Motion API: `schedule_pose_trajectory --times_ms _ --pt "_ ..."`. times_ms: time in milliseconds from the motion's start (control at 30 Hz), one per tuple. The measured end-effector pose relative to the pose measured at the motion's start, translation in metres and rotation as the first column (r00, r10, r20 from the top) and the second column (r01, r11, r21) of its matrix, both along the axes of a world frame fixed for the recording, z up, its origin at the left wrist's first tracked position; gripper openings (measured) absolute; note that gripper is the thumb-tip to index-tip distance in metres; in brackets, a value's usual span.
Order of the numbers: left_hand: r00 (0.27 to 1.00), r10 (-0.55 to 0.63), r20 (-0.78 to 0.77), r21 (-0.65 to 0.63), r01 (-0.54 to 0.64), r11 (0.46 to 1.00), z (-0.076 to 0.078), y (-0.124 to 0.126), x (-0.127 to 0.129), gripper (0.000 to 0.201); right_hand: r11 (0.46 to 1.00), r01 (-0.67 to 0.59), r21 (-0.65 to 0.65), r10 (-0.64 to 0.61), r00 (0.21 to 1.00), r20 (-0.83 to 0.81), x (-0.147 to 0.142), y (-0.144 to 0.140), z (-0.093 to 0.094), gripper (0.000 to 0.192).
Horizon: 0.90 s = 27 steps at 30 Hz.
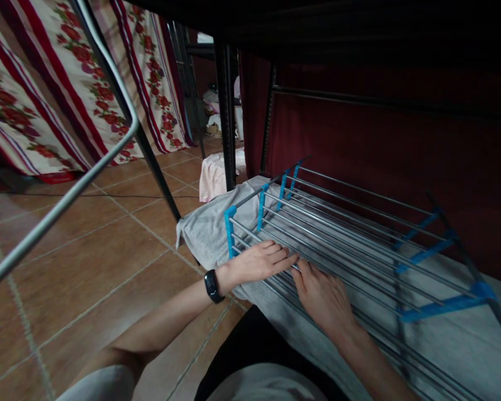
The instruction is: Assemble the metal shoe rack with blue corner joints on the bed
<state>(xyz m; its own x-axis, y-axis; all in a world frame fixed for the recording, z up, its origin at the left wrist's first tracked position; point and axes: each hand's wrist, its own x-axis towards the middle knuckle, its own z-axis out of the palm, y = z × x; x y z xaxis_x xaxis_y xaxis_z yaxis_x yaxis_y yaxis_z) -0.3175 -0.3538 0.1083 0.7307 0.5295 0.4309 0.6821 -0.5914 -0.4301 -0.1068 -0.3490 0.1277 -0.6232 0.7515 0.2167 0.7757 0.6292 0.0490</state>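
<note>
A folded drying rack of grey metal rods with blue plastic joints lies flat on a grey cloth on the floor. My left hand rests palm down on the rods near the rack's left end, fingers together; a black band is on that wrist. My right hand lies just beside it, fingers curled over the near rods and touching the left fingertips. Whether the right hand grips a rod I cannot tell.
Brown tiled floor spreads to the left. A grey metal tube crosses the upper left. A black metal frame post stands behind the rack, with dark red fabric behind. Floral striped fabric hangs at left. A pink cloth lies farther back.
</note>
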Motion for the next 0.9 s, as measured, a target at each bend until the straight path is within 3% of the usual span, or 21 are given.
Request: schedule_pose_trajectory --times_ms 200,367,533,733,900 --pt "0.999 0.016 -0.037 -0.032 -0.018 0.999 0.002 0.0 0.003 0.036 0.996 -0.024 0.09 0.026 0.999 -0.023 0.023 -0.006 -0.005 0.027" --pt "0.999 0.029 -0.032 -0.028 -0.03 0.999 0.001 0.0 0.003 0.039 0.972 0.017 0.233 -0.014 1.0 -0.012 0.092 -0.019 -0.024 0.036" --pt "0.998 0.029 -0.047 -0.023 -0.03 0.999 -0.001 0.0 0.002 0.039 0.936 -0.051 0.349 0.053 0.999 0.003 0.16 -0.029 -0.047 0.045" --pt "0.998 0.002 -0.063 -0.097 -0.008 0.995 0.001 0.0 0.011 0.042 0.943 -0.003 0.333 0.02 0.999 -0.048 0.163 -0.03 -0.056 0.04" --pt "0.993 -0.109 -0.041 -0.133 0.102 0.986 0.003 0.005 0.043 0.04 0.963 0.107 0.248 -0.09 0.993 -0.078 0.154 -0.033 -0.053 0.034"
